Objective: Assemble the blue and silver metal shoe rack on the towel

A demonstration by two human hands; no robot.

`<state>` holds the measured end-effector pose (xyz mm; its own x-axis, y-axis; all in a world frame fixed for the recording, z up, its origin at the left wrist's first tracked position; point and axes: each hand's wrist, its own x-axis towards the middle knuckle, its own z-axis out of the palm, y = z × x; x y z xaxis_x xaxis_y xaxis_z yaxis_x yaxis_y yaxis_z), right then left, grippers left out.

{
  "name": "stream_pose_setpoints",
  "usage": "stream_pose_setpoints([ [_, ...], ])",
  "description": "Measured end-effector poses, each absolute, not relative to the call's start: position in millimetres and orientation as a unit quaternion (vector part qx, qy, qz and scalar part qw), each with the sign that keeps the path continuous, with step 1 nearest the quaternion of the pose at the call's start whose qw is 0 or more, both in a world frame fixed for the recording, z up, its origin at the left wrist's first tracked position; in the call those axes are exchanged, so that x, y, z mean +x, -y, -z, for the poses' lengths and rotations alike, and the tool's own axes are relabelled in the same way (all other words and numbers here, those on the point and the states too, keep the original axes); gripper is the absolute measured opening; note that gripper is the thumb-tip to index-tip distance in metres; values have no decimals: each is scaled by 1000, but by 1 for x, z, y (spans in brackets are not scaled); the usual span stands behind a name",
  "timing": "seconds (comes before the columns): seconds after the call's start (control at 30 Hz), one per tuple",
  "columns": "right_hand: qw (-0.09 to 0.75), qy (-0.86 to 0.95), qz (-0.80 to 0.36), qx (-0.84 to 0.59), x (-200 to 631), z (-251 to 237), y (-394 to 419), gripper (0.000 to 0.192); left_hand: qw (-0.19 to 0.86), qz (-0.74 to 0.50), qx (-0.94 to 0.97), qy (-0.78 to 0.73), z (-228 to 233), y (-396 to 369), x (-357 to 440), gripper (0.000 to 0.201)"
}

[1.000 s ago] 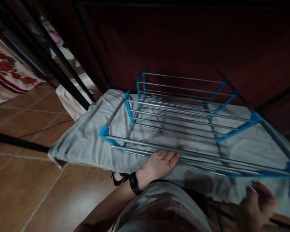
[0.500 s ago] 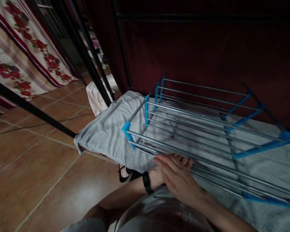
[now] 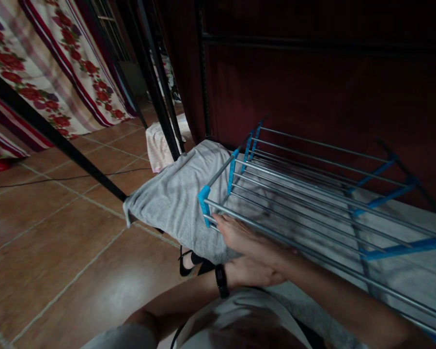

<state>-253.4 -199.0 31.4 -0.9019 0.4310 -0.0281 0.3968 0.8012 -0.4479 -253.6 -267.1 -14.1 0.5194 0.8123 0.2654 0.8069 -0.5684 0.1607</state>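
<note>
Resting right hand (image 3: 240, 236) on grey cloth (image 3: 174, 198), beneath rack rods (image 3: 294, 194).

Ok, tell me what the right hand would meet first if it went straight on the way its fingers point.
Probably the blue corner bracket of the drying rack: the right hand points left along the front rail towards it, though depth is unclear.
</note>
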Motion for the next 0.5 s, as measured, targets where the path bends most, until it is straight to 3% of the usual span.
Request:
stream_pose_setpoints([
  [0.1,56,945,-243,-210,-253,-30,199,42,13,-200,924,-325,35,294,-285,28],
  [0.17,61,941,-259,-207,-254,-30,198,42,-20,-320,873,-368,46,309,-311,26],
  [0.27,59,931,-287,-219,-258,-30,197,45,-28,-550,615,-564,48,314,-354,24],
  [0.37,68,920,-310,-231,-261,-32,197,46,-30,-713,340,-612,32,296,-389,19],
  [0.43,66,918,-319,-228,-261,-32,197,45,25,-741,287,-607,21,279,-402,16],
  [0.5,63,918,-323,-220,-261,-32,196,44,135,-732,289,-602,15,262,-404,30],
])
